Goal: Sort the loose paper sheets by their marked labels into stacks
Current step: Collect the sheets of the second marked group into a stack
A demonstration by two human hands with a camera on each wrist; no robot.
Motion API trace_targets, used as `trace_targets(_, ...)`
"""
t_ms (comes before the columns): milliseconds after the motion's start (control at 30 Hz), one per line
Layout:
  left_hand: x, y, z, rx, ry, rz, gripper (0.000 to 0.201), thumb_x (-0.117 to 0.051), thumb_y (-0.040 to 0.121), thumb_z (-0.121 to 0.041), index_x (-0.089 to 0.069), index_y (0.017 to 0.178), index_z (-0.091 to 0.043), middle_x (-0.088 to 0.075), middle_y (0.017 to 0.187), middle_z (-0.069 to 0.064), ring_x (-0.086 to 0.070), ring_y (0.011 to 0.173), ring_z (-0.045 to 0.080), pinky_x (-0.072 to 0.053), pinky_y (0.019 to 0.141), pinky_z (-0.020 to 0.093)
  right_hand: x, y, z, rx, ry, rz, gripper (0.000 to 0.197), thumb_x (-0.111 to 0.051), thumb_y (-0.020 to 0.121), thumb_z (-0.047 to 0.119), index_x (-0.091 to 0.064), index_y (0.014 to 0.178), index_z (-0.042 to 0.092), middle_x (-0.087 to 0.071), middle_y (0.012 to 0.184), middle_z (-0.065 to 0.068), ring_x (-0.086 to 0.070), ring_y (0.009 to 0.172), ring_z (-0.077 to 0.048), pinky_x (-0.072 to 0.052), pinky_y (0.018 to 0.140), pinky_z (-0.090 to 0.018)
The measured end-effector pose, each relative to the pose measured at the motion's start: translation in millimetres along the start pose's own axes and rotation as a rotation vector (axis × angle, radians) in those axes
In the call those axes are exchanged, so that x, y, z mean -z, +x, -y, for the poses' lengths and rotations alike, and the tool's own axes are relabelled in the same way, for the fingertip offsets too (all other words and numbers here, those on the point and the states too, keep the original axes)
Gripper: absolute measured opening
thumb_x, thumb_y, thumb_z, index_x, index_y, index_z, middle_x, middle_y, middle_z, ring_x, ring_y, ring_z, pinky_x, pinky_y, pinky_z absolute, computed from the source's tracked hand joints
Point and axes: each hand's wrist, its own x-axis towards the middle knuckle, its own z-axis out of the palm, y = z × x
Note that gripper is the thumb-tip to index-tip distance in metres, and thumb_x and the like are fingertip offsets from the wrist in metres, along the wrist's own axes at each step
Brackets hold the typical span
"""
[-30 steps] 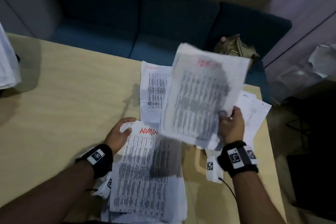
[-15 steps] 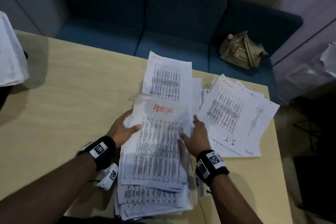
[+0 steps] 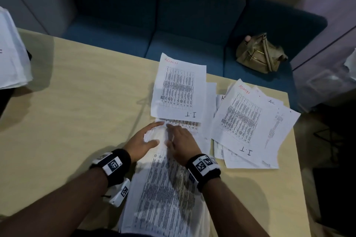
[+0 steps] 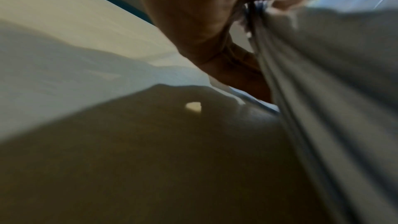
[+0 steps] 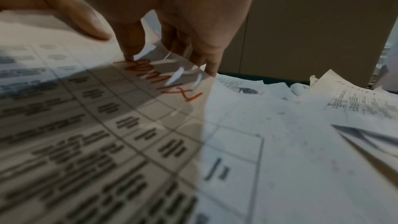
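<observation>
1. At the far left edge a white sheet (image 3: 11,52) hangs over the wooden table (image 3: 77,102); its marking is too cut off to read.
2. The left hand (image 3: 141,143) rests at the left upper corner of the near pile of printed sheets (image 3: 165,194); the thumb lies on top and the fingers curl along the paper's edge, gripping the sheets, as the left wrist view shows with blurred sheet edges beside the palm.
3. The right hand (image 3: 181,141) lies just beside it on the same pile; in the right wrist view its fingertips (image 5: 130,55) press down on the top sheet next to a red "ADMIN" label (image 5: 159,77), fingers bent but closed round nothing.
4. Beyond the hands lies a sheet marked ADMIN and I.T (image 3: 180,86), overlapping the pile's far end.
5. To the right, a fanned stack of sheets (image 3: 252,123) lies near the table edge; its top sheet bears the same two marks.
6. On the blue sofa (image 3: 192,25) behind sits a tan bag (image 3: 260,54).
</observation>
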Motion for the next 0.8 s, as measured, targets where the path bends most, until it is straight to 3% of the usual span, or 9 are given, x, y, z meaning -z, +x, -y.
trace_targets(100, 1.7, 2.0, 3.8, 0.032, 0.018, 0.016, 0.052, -0.054, 0.084, 0.006, -0.061, 0.092, -0.045, -0.057, 0.127, -0.017, -0.052, 0.108, 0.006, -0.036, 0.090, 0.023, 5.9, 4.2, -5.4, 0.050, 0.081, 0.026, 0.041, -0.047, 0.096, 0.023, -0.048, 0.137, 0.015, -0.054, 0.134, -0.006, -0.047, 0.121, -0.025, -0.038, 0.103, -0.036)
trace_targets(200, 5.8, 3.4, 5.8, 0.038, 0.036, 0.045, 0.051, -0.051, 0.085, 0.007, -0.055, 0.089, -0.043, -0.053, 0.129, -0.014, -0.048, 0.117, 0.008, -0.032, 0.093, 0.024, 26.3, 12.4, -19.2, -0.037, 0.036, -0.013, 0.031, -0.047, 0.097, 0.029, -0.064, 0.120, 0.017, -0.053, 0.137, -0.003, -0.042, 0.128, -0.020, -0.032, 0.107, -0.036)
trace_targets(267, 9.2, 4.7, 8.6, 0.054, 0.081, 0.056, 0.050, -0.049, 0.087, 0.006, -0.050, 0.098, -0.043, -0.048, 0.133, -0.011, -0.058, 0.089, 0.004, -0.040, 0.076, 0.020, 35.7, 21.7, -37.2, -0.281, 0.023, -0.097, 0.032, -0.051, 0.094, 0.031, -0.062, 0.120, 0.016, -0.049, 0.139, -0.006, -0.040, 0.129, -0.023, -0.032, 0.108, -0.038)
trace_targets(333, 12.5, 3.5, 11.2, 0.065, 0.108, 0.050, 0.049, -0.045, 0.088, 0.008, -0.045, 0.109, -0.036, -0.045, 0.137, -0.008, -0.047, 0.052, 0.000, -0.036, 0.050, 0.013, 40.0, 32.9, -52.9, -0.517, 0.027, -0.108, 0.038, -0.052, 0.092, 0.033, -0.054, 0.125, 0.015, -0.046, 0.137, -0.010, -0.041, 0.126, -0.026, -0.036, 0.103, -0.039)
trace_targets(400, 18.3, 1.1, 18.0, 0.055, 0.088, 0.025, 0.052, -0.042, 0.086, 0.014, -0.045, 0.111, -0.032, -0.044, 0.138, -0.005, -0.047, 0.057, 0.002, -0.033, 0.048, 0.009, 42.0, 43.2, -60.5, -0.620, 0.033, -0.062, 0.043, -0.054, 0.092, 0.032, -0.048, 0.128, 0.010, -0.044, 0.135, -0.012, -0.040, 0.125, -0.029, -0.038, 0.101, -0.041)
trace_targets(500, 28.6, -3.9, 23.5, 0.061, 0.055, -0.005, 0.060, -0.039, 0.086, 0.015, -0.045, 0.106, -0.041, -0.046, 0.136, -0.002, -0.049, 0.059, 0.002, -0.036, 0.048, 0.013, 45.4, 54.9, -60.2, -0.685, 0.062, -0.142, 0.058, -0.063, 0.088, 0.033, -0.039, 0.133, 0.006, -0.041, 0.136, -0.015, -0.038, 0.127, -0.032, -0.040, 0.100, -0.044)
trace_targets(633, 28.0, -8.1, 21.2, 0.071, 0.132, 0.041, 0.050, -0.034, 0.092, 0.013, -0.039, 0.113, -0.032, -0.048, 0.129, 0.006, -0.047, 0.064, 0.005, -0.032, 0.052, 0.005, 37.9, 70.2, -54.9, -0.859, 0.135, -0.197, 0.080, -0.073, 0.079, 0.037, -0.028, 0.138, 0.005, -0.038, 0.138, -0.015, -0.039, 0.128, -0.034, -0.040, 0.102, -0.050)
trace_targets(700, 26.7, -6.7, 20.9, 0.056, 0.151, 0.050, 0.054, -0.033, 0.092, 0.012, -0.040, 0.106, -0.039, -0.049, 0.126, 0.006, -0.049, 0.068, 0.003, -0.033, 0.055, 0.006, 32.7, 77.0, -52.3, -0.895, 0.271, -0.196, 0.074, -0.071, 0.081, 0.027, -0.027, 0.137, 0.006, -0.046, 0.136, -0.018, -0.047, 0.124, -0.038, -0.042, 0.102, -0.050)
trace_targets(800, 28.8, -4.5, 19.8, 0.073, 0.203, 0.059, 0.045, -0.034, 0.093, 0.012, -0.039, 0.114, -0.028, -0.048, 0.124, 0.005, -0.043, 0.066, 0.005, -0.030, 0.055, 0.004, 31.0, 77.6, -50.7, -0.898, 0.394, -0.241, 0.052, -0.055, 0.089, 0.011, -0.030, 0.134, 0.006, -0.056, 0.126, -0.022, -0.056, 0.115, -0.039, -0.046, 0.098, -0.048)
